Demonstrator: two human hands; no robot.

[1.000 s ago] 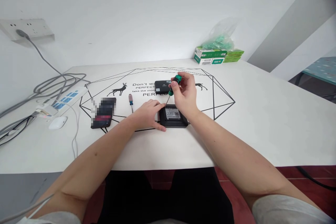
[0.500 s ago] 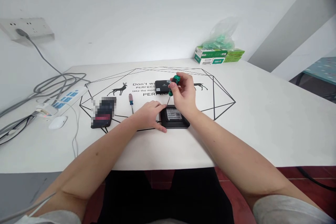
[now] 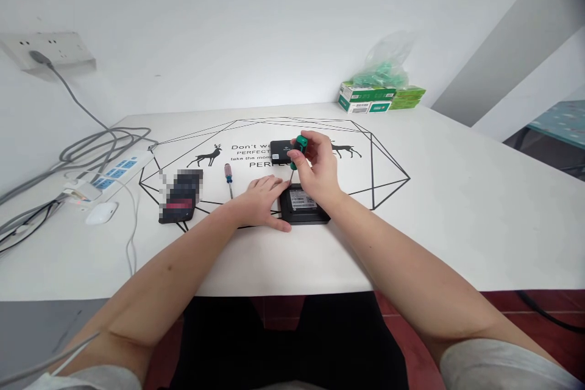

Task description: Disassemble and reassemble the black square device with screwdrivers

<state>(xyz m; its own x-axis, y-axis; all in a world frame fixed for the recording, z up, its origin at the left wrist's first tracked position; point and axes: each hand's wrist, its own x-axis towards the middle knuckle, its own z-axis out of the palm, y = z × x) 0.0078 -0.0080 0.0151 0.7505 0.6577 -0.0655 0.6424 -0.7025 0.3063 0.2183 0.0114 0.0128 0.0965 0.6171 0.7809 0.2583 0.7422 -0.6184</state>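
A flat black square device (image 3: 311,216) with a white label on its upper face lies on the table in front of me. My left hand (image 3: 259,202) grips its left side, thumb at the near corner and fingers at the far one. In my right hand (image 3: 320,166) is a green and black screwdriver (image 3: 300,145), held nearly upright, its shaft tip at the device's far left corner. Whether a screw sits under the tip is too small to see. Behind, partly covered by the right hand, lies a second black box (image 3: 280,148) with a small white sticker.
Left of my hands lies a screwdriver with a clear reddish handle (image 3: 228,174). Further left are a blurred dark phone-like object (image 3: 180,198), a white earbud case (image 3: 101,213) and a power strip (image 3: 116,173) with tangled cables. Green and white boxes (image 3: 368,97) stand by the wall.
My right hand and the screwdriver handle have shifted slightly left and down, bringing the screwdriver more upright. The tip stays at the same corner, and my left hand is nearly unmoved.
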